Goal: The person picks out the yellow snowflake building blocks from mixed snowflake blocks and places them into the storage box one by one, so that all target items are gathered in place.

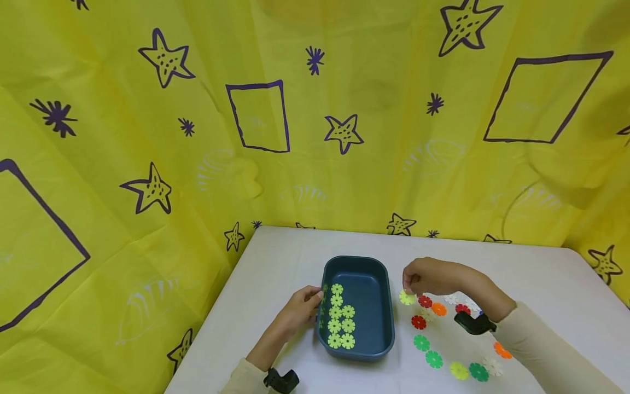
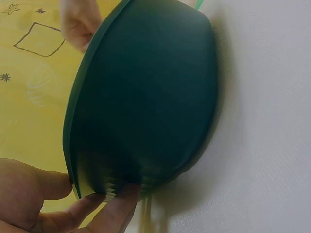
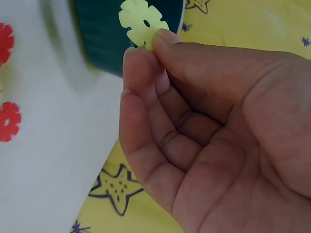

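Observation:
My left hand [image 1: 299,307] grips the left wall of a dark teal plastic tub [image 1: 369,328], thumb at the rim and fingers against the outer side. In the left wrist view the tub [image 2: 150,92] fills the middle. Several yellow-green notched flower discs [image 1: 348,325] lie inside in two columns along its left part. Just right of the tub, my right hand [image 1: 430,276] pinches one more yellow-green flower disc [image 1: 406,297] between thumb and forefinger. The right wrist view shows this disc [image 3: 141,22] by its edge, with the tub [image 3: 102,43] behind it.
Right of the tub, loose flower discs lie scattered on the white table [image 1: 290,246]: red [image 1: 419,322], orange [image 1: 439,309], green [image 1: 434,359], yellow [image 1: 459,371] and white [image 1: 493,366]. The right forearm passes over some of them. A yellow patterned curtain [image 1: 384,180] hangs behind and at the left.

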`<state>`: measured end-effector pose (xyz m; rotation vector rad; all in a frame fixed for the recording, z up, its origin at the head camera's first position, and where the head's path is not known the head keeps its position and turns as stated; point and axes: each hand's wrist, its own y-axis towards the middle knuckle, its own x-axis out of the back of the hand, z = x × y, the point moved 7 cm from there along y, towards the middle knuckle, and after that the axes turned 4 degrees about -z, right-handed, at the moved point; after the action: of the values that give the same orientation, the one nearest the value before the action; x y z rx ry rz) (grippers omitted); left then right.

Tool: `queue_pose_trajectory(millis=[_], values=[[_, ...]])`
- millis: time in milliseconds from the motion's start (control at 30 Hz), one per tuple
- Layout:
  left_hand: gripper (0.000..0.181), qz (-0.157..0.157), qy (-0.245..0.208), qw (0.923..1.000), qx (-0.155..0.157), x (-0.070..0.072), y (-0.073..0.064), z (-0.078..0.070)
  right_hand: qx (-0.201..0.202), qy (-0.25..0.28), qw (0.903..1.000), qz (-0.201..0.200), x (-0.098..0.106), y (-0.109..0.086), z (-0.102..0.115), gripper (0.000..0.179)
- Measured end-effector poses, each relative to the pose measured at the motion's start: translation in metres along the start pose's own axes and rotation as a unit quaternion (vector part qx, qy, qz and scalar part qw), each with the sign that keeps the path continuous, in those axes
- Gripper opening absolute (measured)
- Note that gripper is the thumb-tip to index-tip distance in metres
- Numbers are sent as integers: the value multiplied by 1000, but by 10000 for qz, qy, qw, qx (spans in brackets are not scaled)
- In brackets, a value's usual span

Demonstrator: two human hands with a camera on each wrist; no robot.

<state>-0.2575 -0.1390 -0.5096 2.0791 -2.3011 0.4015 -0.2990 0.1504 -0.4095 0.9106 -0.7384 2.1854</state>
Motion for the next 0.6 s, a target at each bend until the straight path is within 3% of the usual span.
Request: queue_pose_trajectory(millis=[267,600], values=[[41,-52,29,9999,111,0,1,1,334,-447,9982,224,-5,36,32,14],[41,-52,21,9999,105,0,0,-1,143,-1014,9941,369,-24,79,44,15]])
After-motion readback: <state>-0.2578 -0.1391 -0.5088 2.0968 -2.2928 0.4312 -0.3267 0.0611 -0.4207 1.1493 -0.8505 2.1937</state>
